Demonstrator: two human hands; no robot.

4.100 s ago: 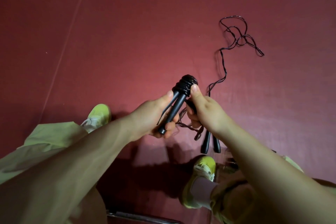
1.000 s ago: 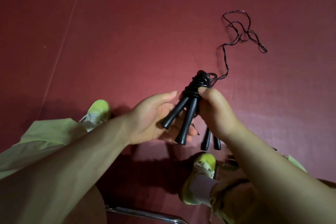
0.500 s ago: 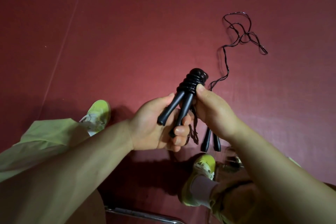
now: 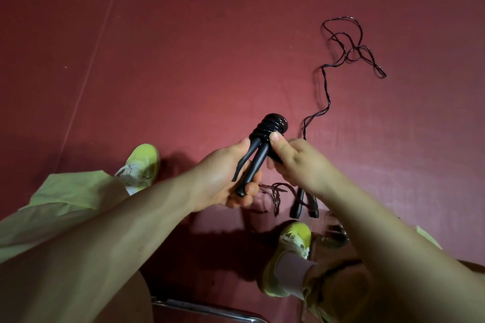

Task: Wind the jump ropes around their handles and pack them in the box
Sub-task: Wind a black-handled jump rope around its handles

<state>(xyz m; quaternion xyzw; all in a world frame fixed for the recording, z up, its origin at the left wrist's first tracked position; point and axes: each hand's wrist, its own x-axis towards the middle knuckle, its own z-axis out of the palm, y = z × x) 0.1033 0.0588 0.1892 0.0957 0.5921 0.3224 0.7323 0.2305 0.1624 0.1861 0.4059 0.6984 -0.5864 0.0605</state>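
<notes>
Loose rope (image 4: pixel 341 44) lies beyond second handles (image 4: pixel 304 203), unobstructed.

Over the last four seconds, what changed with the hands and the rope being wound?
The left hand opened a second ago, then gripped the handles again. The right hand kept pinching the wound coils. The loose rope and second pair of handles on the floor look unchanged.

No readable text, label or number anywhere
</notes>
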